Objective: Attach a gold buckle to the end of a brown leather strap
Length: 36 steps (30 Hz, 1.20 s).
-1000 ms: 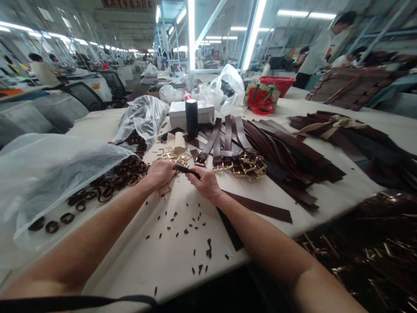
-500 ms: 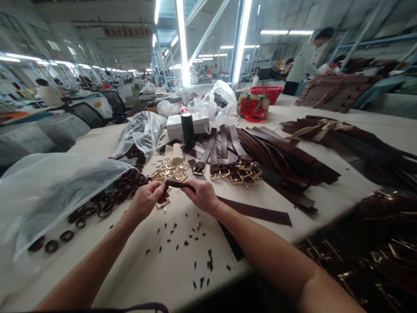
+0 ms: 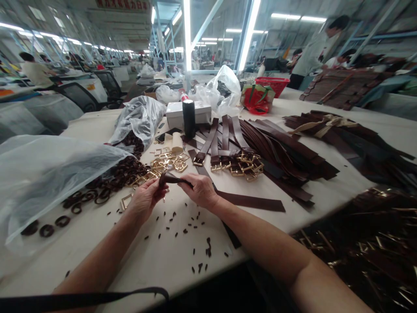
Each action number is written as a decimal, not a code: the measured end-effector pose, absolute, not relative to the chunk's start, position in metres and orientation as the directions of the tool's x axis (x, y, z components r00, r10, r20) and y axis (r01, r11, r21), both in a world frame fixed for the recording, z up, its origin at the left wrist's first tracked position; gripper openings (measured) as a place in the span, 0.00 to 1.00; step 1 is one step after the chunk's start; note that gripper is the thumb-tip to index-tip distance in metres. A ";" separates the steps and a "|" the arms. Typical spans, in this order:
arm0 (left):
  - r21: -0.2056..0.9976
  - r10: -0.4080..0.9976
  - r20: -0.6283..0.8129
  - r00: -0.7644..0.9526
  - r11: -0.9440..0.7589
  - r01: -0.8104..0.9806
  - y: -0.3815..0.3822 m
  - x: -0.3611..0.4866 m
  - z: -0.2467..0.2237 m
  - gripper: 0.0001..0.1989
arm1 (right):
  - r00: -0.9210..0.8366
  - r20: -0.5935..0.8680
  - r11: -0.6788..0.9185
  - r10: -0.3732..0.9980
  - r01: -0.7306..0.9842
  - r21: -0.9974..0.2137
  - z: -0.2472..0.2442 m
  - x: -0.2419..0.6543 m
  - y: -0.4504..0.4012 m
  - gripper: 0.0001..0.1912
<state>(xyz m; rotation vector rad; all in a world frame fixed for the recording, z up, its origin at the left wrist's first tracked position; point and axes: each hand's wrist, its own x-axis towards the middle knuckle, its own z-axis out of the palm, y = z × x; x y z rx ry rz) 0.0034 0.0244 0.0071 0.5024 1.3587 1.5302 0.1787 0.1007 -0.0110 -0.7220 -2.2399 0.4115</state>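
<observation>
A dark brown leather strap [image 3: 170,177] stretches between my two hands above the table. My left hand [image 3: 148,196] pinches its curled end, palm turned partly up. The fingers of my right hand [image 3: 201,191] are closed round the strap a short way along. A brown strip [image 3: 250,201] lies on the table behind my right wrist; whether it belongs to the held strap I cannot tell. Just beyond my hands is a heap of gold buckle frames [image 3: 169,161]. Small dark pieces [image 3: 185,231] are scattered on the table below. Loose brown leather loops [image 3: 100,195] lie left of my left hand.
Behind the buckles stand a black cylinder [image 3: 188,118] and a white box [image 3: 206,111]. Straps with gold buckles [image 3: 247,165] are piled to the right. A plastic bag [image 3: 58,161] partly covers the loops. More buckled straps [image 3: 371,248] hang below the table's right edge.
My left hand has rolled over to show more of its palm, and the strap's end now curls up at its fingers. My right hand keeps its grip. The view has tilted slightly down.
</observation>
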 end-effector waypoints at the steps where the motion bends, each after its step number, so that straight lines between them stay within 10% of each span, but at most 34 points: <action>1: 0.909 0.853 -0.296 -0.429 0.114 -0.401 0.024 0.004 0.008 0.15 | -0.567 0.550 0.787 0.613 0.376 -0.490 -0.011 0.179 0.101 0.07; 23: 0.903 0.880 -0.362 -0.308 0.248 -0.352 0.023 0.000 0.007 0.17 | -0.661 0.586 0.872 0.468 0.455 -0.183 -0.010 0.181 0.102 0.14; 36: 0.913 0.927 -0.267 -0.262 0.156 -0.377 0.024 0.008 0.002 0.20 | -0.701 0.546 0.884 0.460 0.418 -0.208 -0.014 0.183 0.104 0.14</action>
